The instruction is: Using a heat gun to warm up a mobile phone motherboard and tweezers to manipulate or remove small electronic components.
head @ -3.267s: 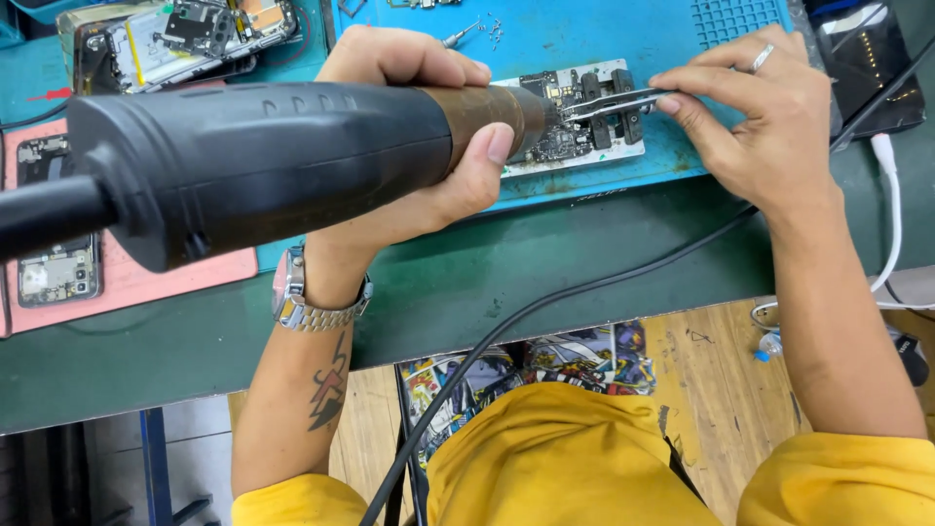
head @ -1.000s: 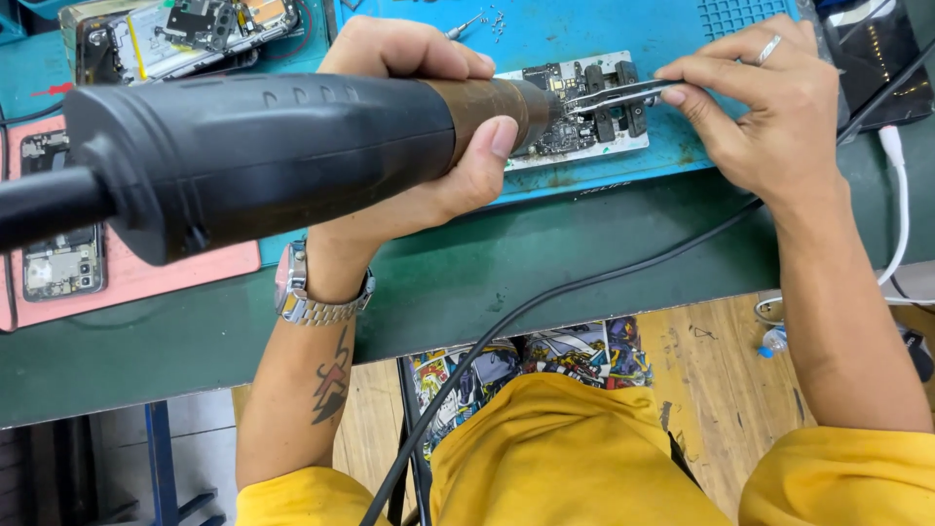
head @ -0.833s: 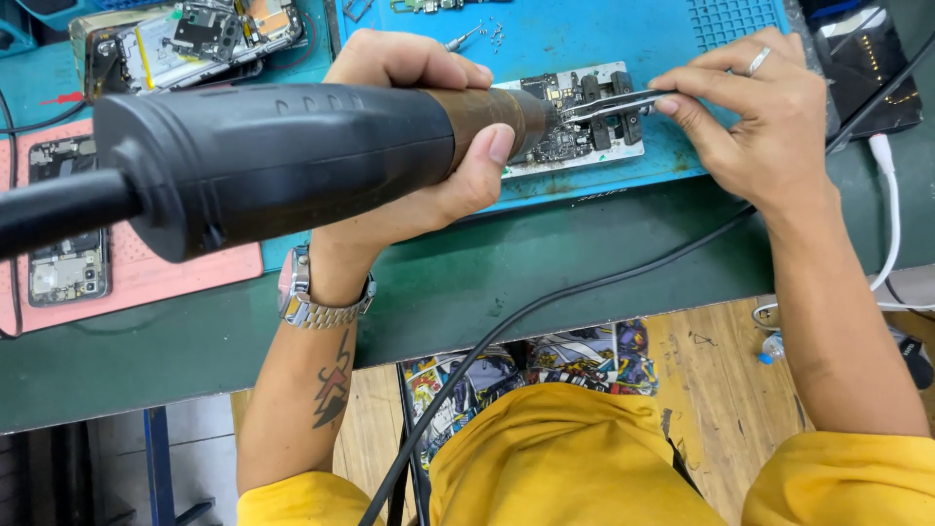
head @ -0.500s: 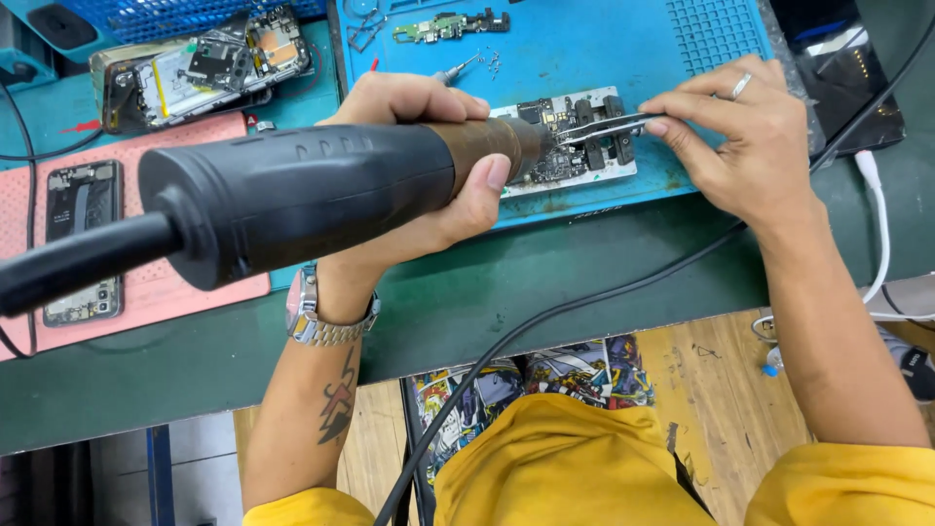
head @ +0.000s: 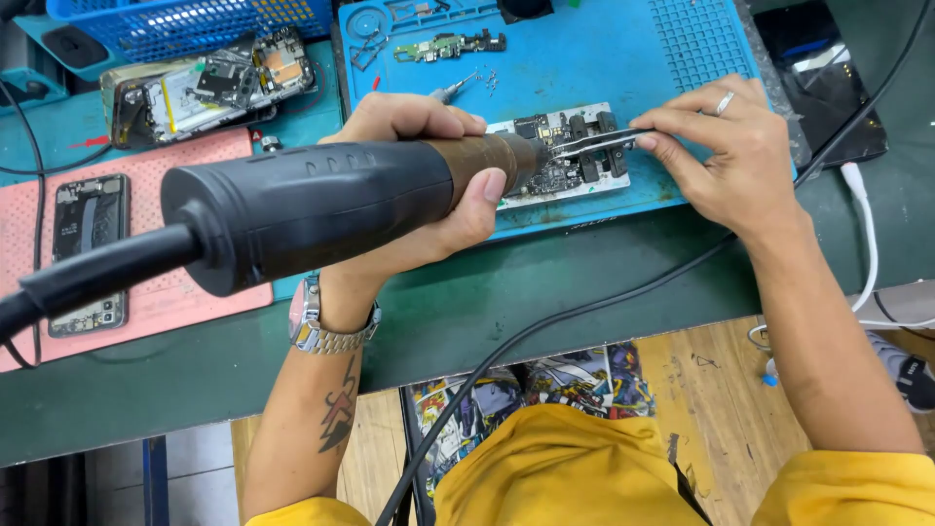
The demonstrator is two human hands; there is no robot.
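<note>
My left hand (head: 419, 185) grips a black hot-air gun (head: 302, 209) by its barrel, its brown nozzle aimed at a phone circuit board (head: 570, 161) lying on a blue work mat (head: 623, 58). My right hand (head: 730, 151) pinches metal tweezers (head: 594, 144), whose tips rest on the board just beside the nozzle. The gun's thick black cable runs off to the lower left. A metal watch sits on my left wrist.
An opened phone (head: 88, 248) lies on a pink mat (head: 175, 292) at left, another dismantled phone (head: 209, 83) behind it beside a blue basket (head: 185, 19). A small green flex board (head: 448, 44) and screws lie on the blue mat. A black cable (head: 604, 302) crosses the green bench edge.
The view has shifted so the bench sits lower in frame and more of its back shows. Both hands keep their hold; the nozzle and tweezers stay on the board.
</note>
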